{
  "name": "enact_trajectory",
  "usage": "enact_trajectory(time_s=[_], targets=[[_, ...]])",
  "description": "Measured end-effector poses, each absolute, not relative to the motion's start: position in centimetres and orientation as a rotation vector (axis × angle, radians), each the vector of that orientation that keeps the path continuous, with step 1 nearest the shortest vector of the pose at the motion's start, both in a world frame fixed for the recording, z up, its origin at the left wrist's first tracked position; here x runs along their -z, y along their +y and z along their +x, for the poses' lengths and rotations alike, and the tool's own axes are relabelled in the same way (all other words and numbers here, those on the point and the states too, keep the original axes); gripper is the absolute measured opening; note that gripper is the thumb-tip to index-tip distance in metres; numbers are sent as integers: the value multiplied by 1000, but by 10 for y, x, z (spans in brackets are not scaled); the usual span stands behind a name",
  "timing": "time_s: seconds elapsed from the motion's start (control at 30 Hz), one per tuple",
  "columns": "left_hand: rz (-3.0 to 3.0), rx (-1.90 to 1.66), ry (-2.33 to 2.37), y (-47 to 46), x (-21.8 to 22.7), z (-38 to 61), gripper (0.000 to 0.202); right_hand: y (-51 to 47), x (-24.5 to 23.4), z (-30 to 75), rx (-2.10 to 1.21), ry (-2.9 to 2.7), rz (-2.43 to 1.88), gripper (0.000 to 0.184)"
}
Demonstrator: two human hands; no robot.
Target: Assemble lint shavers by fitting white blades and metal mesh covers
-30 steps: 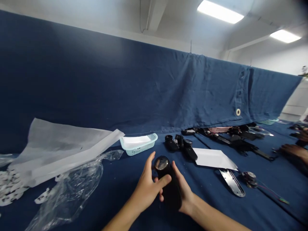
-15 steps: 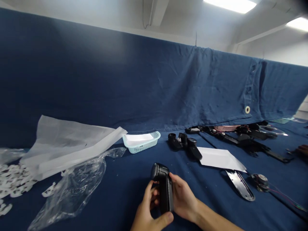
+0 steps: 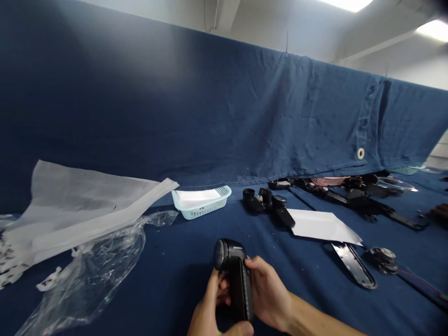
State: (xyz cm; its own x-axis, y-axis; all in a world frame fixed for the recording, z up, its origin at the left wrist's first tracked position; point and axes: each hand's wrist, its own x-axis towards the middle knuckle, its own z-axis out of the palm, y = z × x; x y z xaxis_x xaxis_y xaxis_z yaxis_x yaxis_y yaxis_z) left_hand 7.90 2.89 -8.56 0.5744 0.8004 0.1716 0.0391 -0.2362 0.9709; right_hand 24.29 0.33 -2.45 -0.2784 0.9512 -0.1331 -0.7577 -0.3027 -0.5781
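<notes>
Both hands grip a black handheld device (image 3: 240,289), held upright low in the middle of the view. Its round, ribbed head faces left, and a seam runs down its body; its exact kind is not clear. My left hand (image 3: 210,308) wraps the device from the left, thumb across its lower end and fingers behind it. On the right side, my right hand (image 3: 269,294) holds it with the thumb near the top, below the head. Most of the right fingers are hidden behind the body.
A pale blue basket (image 3: 205,211) with white paper in it stands ahead. Left lie a clear plastic bag (image 3: 105,270), a white sheet (image 3: 87,200) and small white parts (image 3: 49,280). Right are black housings (image 3: 280,212), a white paper (image 3: 322,225), an oblong shell (image 3: 355,266) and a wired motor-like part (image 3: 384,259).
The device has turned slightly, so more of its round head faces me. Both hands keep hold of it. The camera view has shifted a little.
</notes>
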Motion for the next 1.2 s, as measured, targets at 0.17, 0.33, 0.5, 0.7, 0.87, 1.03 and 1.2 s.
enact_trajectory(time_s=[0.17,0.33,0.5,0.7,0.87,1.03,1.2], targets=[[1734,-846,727,25,84,81,92,3,27,244,-1793,-507,-544,28],[1727,-847,718,26,88,80,91,4,30,244,-1802,-575,-519,24],[1678,-834,702,26,83,77,94,1,25,246,-1772,-660,-501,36],[1626,-791,635,27,78,74,91,-3,21,252,-1707,-773,-573,87],[1621,-800,612,27,79,76,84,-3,27,253,-1670,-773,-609,86],[1664,-821,613,26,78,76,80,-4,34,253,-1616,-794,-648,89],[1671,-828,640,24,79,75,81,-4,41,256,-1568,-854,-674,82]])
